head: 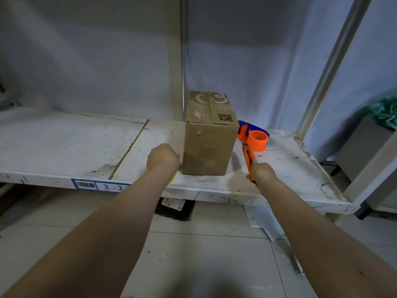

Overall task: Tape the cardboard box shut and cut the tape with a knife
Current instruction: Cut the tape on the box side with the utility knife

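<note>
A brown cardboard box (209, 134) stands on the white shelf (71, 145), flaps closed, with clear tape along its top seam and down the front. My left hand (163, 157) is a closed fist against the box's lower left side. A bit of yellow (173, 179) shows under its wrist; what it is cannot be told. My right hand (262, 172) grips an orange utility knife (248, 157) to the right of the box, its tip pointing away from me toward the tape dispenser. The orange and blue tape dispenser (255, 136) lies behind the box's right side.
A metal upright (177, 61) rises just behind the box, and another post (330, 67) stands at the shelf's right end. A barcode label reading 3-2 (101, 186) is on the shelf's front edge. A black package (175, 208) and white paper (264, 220) lie on the tiled floor below.
</note>
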Demonstrator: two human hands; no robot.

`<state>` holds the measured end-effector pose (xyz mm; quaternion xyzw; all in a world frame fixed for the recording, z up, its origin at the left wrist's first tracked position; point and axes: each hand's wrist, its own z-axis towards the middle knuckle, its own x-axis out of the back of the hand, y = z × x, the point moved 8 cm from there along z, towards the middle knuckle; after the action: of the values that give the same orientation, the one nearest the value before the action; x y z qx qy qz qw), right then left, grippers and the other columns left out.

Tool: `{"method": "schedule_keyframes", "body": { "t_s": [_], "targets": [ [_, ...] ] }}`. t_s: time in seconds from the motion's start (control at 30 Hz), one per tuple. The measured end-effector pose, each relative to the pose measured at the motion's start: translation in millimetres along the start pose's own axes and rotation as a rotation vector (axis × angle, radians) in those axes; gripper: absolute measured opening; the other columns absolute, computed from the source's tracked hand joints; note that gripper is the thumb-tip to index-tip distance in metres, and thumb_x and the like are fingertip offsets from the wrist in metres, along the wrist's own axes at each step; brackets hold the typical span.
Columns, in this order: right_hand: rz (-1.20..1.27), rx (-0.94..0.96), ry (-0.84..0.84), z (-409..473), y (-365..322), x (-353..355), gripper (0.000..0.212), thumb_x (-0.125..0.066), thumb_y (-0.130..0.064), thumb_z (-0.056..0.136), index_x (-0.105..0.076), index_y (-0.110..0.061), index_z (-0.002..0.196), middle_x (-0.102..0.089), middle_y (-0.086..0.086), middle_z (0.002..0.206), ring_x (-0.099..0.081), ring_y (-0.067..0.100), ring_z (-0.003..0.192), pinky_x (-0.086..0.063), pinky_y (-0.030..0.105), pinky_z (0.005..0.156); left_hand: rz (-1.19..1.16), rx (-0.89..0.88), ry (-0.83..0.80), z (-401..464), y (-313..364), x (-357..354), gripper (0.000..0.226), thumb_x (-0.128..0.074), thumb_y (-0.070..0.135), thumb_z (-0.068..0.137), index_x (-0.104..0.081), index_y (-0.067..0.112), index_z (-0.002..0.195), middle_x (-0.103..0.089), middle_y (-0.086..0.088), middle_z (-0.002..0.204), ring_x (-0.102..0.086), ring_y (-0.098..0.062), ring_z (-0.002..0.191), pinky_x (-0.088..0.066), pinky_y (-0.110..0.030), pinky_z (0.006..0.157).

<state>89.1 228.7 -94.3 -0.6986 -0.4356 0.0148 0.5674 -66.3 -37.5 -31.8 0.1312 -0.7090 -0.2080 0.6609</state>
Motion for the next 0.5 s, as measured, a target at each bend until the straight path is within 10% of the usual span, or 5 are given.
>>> {"method": "schedule_keyframes", "body": {
  "t_s": [0.27,0.5],
  "targets": [
    [-0.45,0.062,0.095,29.0,6.9,-18.2,0.036,-0.029,-0.036,0.097,-0.055,-0.013,0.085,-0.053,0.007,0.075,-0.056,0.025,0.075,-0.042,0.035,0.069,0.658,-0.172,0.037,18.0,1.2,-13.0,0.024,-0.053,0.009,0.092,-0.061,0.009,0.114,-0.065,-0.012,0.115,-0.062,-0.027,0.107,-0.05,-0.032,0.08],
    [-0.59,0.143,0.223,25.7,9.9,-16.7,0.034,-0.033,-0.042,0.096,-0.051,-0.013,0.1,-0.059,0.011,0.1,-0.058,0.033,0.098,-0.046,0.046,0.09,0.71,-0.231,0.005,17.3,-6.6,-39.8,0.028,-0.058,0.024,0.091,-0.061,0.013,0.117,-0.063,-0.011,0.114,-0.061,-0.027,0.105,-0.05,-0.034,0.071]
  ]
}}
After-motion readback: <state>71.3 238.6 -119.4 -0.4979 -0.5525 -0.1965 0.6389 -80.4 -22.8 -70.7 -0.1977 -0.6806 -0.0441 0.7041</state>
